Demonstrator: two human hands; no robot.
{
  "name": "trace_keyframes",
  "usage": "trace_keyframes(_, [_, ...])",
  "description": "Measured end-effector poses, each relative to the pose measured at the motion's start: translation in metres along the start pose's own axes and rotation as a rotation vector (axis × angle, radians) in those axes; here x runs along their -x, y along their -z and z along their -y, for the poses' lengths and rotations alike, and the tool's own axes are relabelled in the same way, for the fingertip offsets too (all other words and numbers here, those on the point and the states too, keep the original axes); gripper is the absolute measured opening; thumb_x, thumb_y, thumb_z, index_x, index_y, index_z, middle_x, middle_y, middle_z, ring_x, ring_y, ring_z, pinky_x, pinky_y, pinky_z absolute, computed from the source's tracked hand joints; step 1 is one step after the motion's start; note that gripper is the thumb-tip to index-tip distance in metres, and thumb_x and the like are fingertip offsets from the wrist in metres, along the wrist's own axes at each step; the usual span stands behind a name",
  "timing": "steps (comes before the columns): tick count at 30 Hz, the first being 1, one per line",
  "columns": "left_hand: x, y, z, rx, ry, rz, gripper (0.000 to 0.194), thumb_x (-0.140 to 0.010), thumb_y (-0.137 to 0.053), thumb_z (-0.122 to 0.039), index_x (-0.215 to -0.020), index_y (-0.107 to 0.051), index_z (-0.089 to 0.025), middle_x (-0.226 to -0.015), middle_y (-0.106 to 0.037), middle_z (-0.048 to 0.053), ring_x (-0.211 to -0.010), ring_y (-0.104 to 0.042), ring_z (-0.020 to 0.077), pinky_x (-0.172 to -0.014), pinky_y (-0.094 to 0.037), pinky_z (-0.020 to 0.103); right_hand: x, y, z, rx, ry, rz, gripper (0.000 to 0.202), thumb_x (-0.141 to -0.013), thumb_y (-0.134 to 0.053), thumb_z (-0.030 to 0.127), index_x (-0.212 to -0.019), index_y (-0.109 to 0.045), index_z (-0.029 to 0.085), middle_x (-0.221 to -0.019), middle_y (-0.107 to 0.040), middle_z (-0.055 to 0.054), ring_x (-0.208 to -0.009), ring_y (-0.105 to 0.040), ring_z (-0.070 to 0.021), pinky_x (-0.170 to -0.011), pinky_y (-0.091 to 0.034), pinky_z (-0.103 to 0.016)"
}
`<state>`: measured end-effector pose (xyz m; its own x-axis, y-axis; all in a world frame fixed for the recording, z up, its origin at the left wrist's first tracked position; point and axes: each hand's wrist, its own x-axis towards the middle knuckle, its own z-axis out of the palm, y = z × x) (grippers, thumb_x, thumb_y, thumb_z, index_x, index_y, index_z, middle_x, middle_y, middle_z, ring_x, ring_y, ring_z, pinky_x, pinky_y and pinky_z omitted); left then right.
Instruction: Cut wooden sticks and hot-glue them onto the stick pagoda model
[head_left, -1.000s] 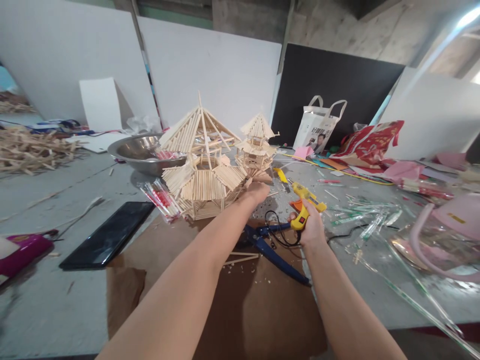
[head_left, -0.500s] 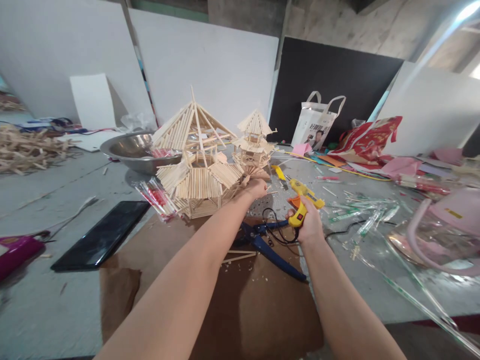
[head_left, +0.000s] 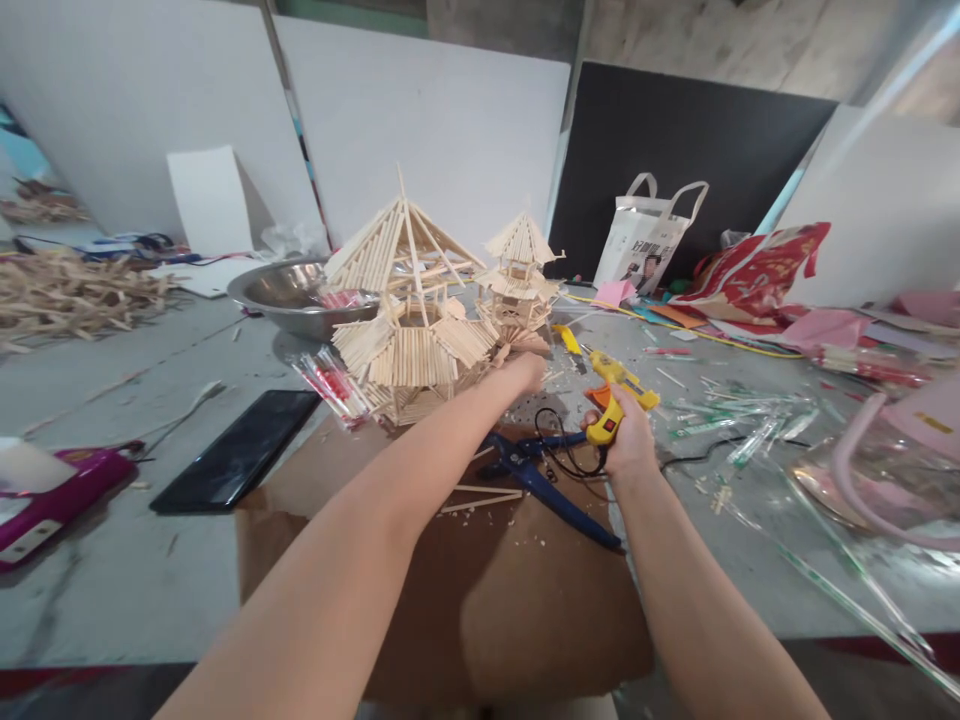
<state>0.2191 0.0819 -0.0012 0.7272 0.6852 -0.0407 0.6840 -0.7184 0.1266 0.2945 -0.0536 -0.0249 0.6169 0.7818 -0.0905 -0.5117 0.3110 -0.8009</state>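
My right hand (head_left: 631,432) is wrapped round the handle of a yellow hot glue gun (head_left: 606,424), its nozzle aimed away from me. My left arm reaches across to the foot of a small stick pagoda (head_left: 519,265), where my left hand (head_left: 531,372) is curled closed. Its fingertips are hidden, so what they pinch does not show. Left of that hand stands a larger stick pavilion (head_left: 405,358) with a pointed, partly open roof. Blue-handled cutters (head_left: 555,498) lie between my forearms, with loose wooden sticks (head_left: 484,495) beside them.
Brown cardboard (head_left: 555,620) covers the table in front of me. To the left are a black phone (head_left: 238,455), a purple power strip (head_left: 75,500) and a metal bowl (head_left: 262,300). A yellow cutter knife (head_left: 568,340), plastic wrappers (head_left: 757,430) and a pink-handled container (head_left: 862,450) lie rightward.
The whole view has shifted, so things appear farther right. My left hand remains by the small pagoda's foot, and my right hand still holds the glue gun.
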Motion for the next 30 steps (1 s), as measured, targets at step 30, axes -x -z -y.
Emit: trace_keyframes(30, [0.180, 0.006, 0.092, 0.031, 0.223, -0.153, 0.023, -0.074, -0.041, -0.030, -0.077, -0.061, -0.019, -0.078, -0.063, 0.003, -0.070, -0.055, 0.0140, -0.061, -0.037, 0.023, -0.005, 0.012, -0.008, 0.220, -0.157, 0.035, 0.023, -0.061, -0.061, 0.031, -0.077, -0.051, 0.018, -0.052, -0.059, 0.003, -0.029, -0.044, -0.0085, -0.027, -0.038, -0.021])
